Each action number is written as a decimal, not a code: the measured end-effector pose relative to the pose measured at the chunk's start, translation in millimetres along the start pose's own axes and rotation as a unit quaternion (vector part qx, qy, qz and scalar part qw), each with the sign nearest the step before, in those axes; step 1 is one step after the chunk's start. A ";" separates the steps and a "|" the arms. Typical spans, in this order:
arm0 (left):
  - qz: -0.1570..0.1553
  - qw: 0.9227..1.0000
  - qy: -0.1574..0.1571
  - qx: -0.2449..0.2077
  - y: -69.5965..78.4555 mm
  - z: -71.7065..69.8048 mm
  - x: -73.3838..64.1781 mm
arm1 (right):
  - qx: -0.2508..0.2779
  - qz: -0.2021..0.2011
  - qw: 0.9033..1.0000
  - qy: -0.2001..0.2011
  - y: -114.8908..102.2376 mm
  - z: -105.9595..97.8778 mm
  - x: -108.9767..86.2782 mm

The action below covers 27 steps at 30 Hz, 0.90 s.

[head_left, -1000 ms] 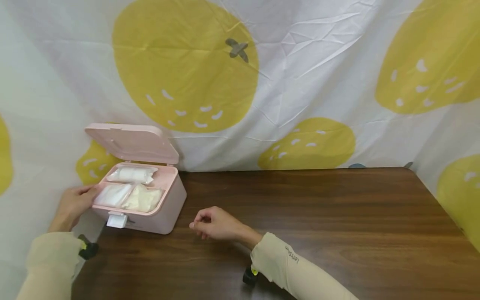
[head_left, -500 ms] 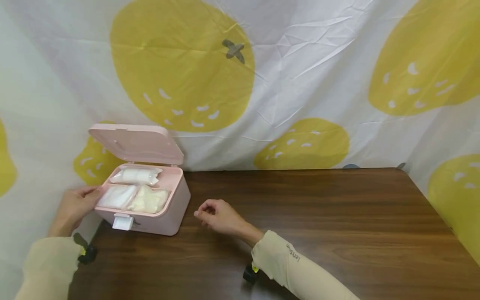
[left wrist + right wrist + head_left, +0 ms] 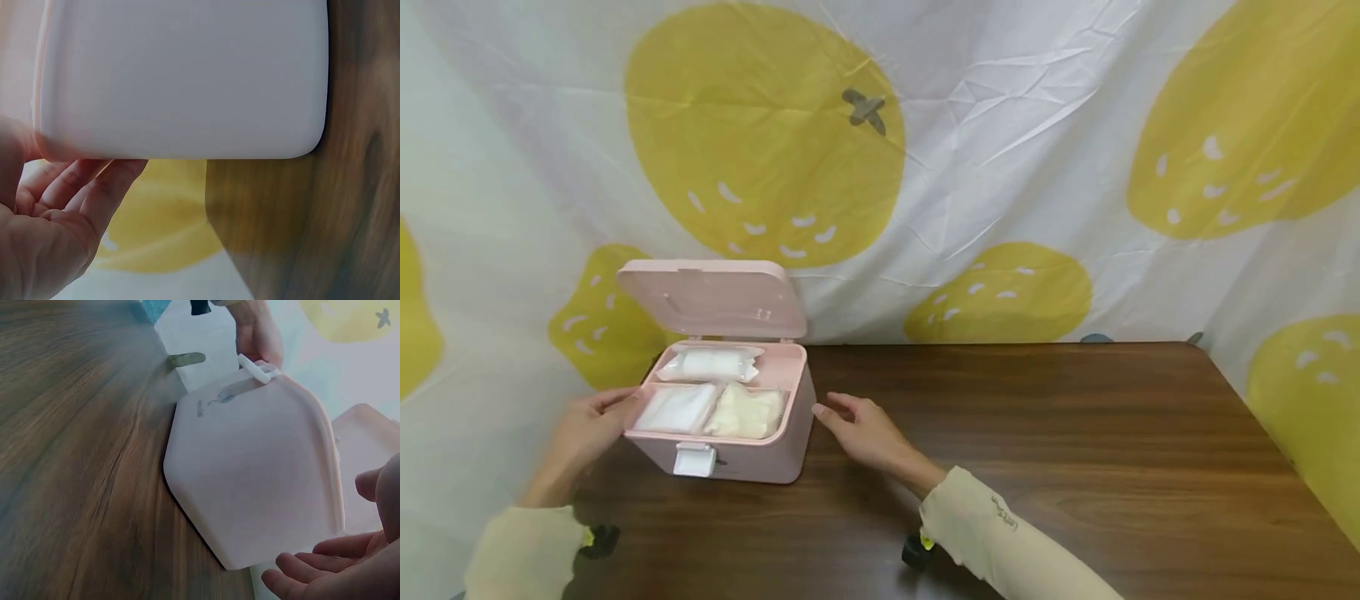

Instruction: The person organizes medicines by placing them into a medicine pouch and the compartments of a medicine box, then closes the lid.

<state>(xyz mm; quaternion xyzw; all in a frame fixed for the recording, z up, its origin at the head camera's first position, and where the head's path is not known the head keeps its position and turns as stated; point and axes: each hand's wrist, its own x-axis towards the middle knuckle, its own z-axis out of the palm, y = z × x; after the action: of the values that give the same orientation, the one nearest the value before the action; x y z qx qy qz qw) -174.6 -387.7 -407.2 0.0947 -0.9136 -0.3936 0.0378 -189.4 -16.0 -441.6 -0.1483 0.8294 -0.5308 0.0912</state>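
Observation:
A pink lidded storage box (image 3: 737, 457) stands on the table with its lid (image 3: 722, 300) raised. In its top tray lie a clear-wrapped white roll (image 3: 709, 364), a white packet (image 3: 673, 408) and a cream packet (image 3: 745, 411). My left hand (image 3: 587, 433) grips the box's left rim, thumb at the top edge and fingers (image 3: 103, 187) against the side wall. By the box's right wall is my right hand (image 3: 868, 437), fingers spread and holding nothing. In the right wrist view its fingertips (image 3: 284, 581) are close to the wall; contact is unclear.
A white latch (image 3: 695, 460) hangs open on the box's front. Behind the brown wooden table (image 3: 1037, 450) hangs a white cloth (image 3: 1000, 167) with yellow fruit prints, running along the left and right sides too.
The box has slid to the right with my left hand on it. My right hand has uncurled from its loosely closed pose and is now beside the box's right wall.

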 end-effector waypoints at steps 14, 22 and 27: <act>0.059 0.998 0.007 -0.019 43.8 58.5 -32.3 | 0.023 0.002 0.998 0.058 15.2 -34.6 -28.0; 0.097 0.993 0.044 -0.044 75.9 92.5 -57.7 | 0.020 0.013 0.993 0.112 27.6 -62.2 -51.5; 0.115 0.989 0.044 -0.087 95.1 116.4 -74.4 | 0.015 0.043 0.992 0.121 33.2 -87.0 -71.2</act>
<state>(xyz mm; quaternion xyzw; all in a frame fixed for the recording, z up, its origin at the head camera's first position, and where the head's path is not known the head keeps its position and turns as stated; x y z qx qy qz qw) -132.1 -225.8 -417.7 0.0029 -0.8781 -0.4603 0.1307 -154.3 95.7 -435.6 -0.0460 0.8318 -0.5529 0.0156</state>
